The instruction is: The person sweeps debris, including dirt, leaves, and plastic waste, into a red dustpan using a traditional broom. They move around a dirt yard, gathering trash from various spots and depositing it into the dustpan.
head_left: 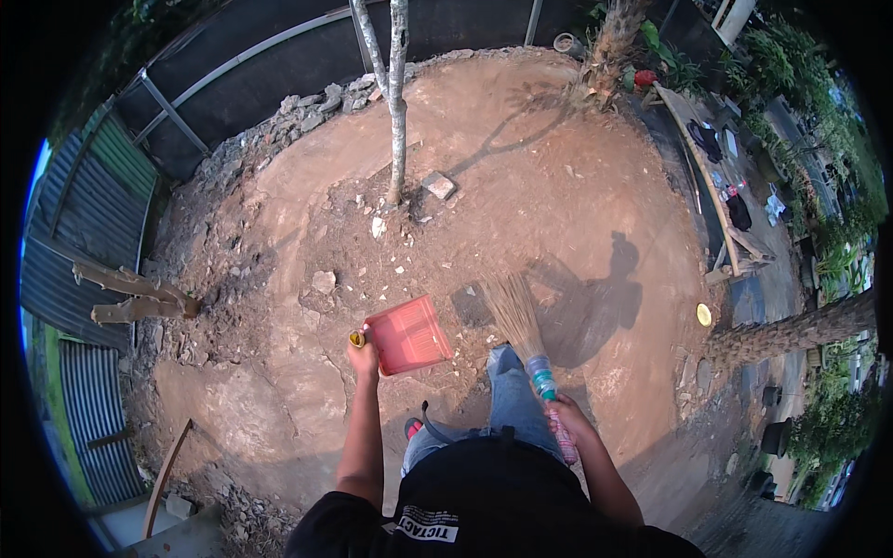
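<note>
My left hand (364,358) is closed round the handle of a red plastic dustpan (409,335), a yellow ring showing at the handle's end. The pan is tilted with its hollow side facing up, left of my legs. On the other side, my right hand (569,418) grips the pink-wrapped handle of a stick broom (515,316). Blue and white bands circle the broom's neck, and its straw bristles fan out forward over the bare soil. Broom and dustpan are apart. Whether the bristle tips touch the ground I cannot tell.
A thin tree trunk (397,121) rises ahead, with a square stone block (438,185) beside it. Loose stones and rubble line the dark fence (270,70). A cut stump (139,296) stands left. On the right are a wooden bench (693,158) and a leaning palm trunk (791,330).
</note>
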`<state>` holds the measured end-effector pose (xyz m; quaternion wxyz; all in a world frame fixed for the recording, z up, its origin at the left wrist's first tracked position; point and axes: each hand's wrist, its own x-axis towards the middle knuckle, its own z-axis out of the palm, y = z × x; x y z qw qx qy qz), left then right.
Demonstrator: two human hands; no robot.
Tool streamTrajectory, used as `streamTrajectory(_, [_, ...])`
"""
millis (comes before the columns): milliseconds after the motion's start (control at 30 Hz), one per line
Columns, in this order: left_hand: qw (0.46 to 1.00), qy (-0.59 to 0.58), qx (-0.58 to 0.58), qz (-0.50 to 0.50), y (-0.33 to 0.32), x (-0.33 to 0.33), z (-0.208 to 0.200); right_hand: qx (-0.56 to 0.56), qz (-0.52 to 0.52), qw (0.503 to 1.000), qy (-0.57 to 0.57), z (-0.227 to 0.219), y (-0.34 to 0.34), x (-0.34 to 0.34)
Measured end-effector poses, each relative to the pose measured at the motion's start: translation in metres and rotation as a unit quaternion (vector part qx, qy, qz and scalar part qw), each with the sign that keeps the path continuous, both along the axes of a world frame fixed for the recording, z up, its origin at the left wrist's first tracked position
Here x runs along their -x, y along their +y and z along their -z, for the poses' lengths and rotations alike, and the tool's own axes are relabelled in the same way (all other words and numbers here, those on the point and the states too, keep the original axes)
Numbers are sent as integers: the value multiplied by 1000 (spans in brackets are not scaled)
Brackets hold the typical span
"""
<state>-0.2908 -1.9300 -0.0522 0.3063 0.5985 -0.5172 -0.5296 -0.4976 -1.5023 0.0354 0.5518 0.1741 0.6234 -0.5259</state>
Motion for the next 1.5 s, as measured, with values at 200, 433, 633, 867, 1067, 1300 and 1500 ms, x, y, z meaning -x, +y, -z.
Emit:
streamTrajectory(200, [998,-16,14,-67,-13,134,16,-67,-81,994,8,-17,-29,166])
streamTrajectory(433, [988,-21,14,-150,-52,296,50,-28,-82,996,32,-19,-80,353])
streamTrajectory(633, [990,-1,-79,-121,-102,450,64,-10,-91,994,67,-4,-165,507])
streamTrajectory(867, [991,-21,-118,-66,-185,631,95,-36,-85,994,67,4,-257,663])
streamTrajectory(1067, [996,-7,-92,10,-268,767,74,-54,-114,989,83,5,-322,783])
streamTrajectory(1300, [997,28,-44,-55,-343,878,89,-55,-143,986,73,8,-400,924])
streamTrajectory(1500, [980,66,-43,-181,-378,977,107,-61,-204,974,71,35,-471,1072])
